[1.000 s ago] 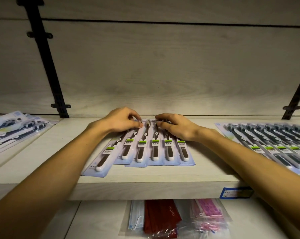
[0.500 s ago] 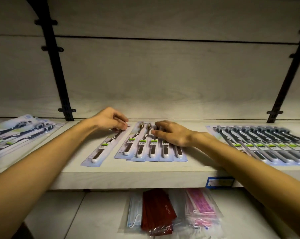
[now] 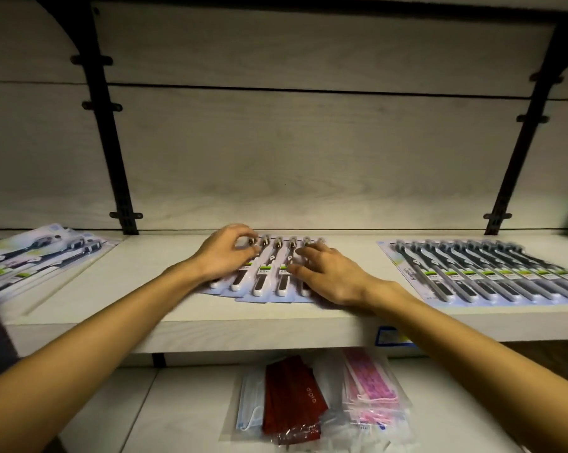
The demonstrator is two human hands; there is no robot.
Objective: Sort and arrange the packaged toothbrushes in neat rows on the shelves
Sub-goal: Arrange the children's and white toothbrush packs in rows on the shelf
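A row of several packaged toothbrushes [image 3: 265,282], white handles on pale blue cards, lies overlapped in the middle of the white shelf [image 3: 139,282]. My left hand [image 3: 225,255] is at the row's left end, thumb and fingers curled and pinching the top of the leftmost pack. On the row's right end rests my right hand [image 3: 330,273], fingers spread and fairly straight, pressing the packs down and hiding the rightmost ones. A longer, tidy row of dark-handled toothbrush packs [image 3: 491,273] fills the shelf's right side.
A loose pile of larger toothbrush packs [image 3: 37,256] lies at the shelf's left. Black brackets [image 3: 112,142] [image 3: 524,142] run up the back wall. A blue price tag [image 3: 390,335] sits on the shelf edge. Below, bagged face masks [image 3: 295,400] lie on the lower shelf.
The leftmost pack, fanned out apart from the others half a second ago, now lies against the row under my left hand. My right hand slid toward the row's right front.
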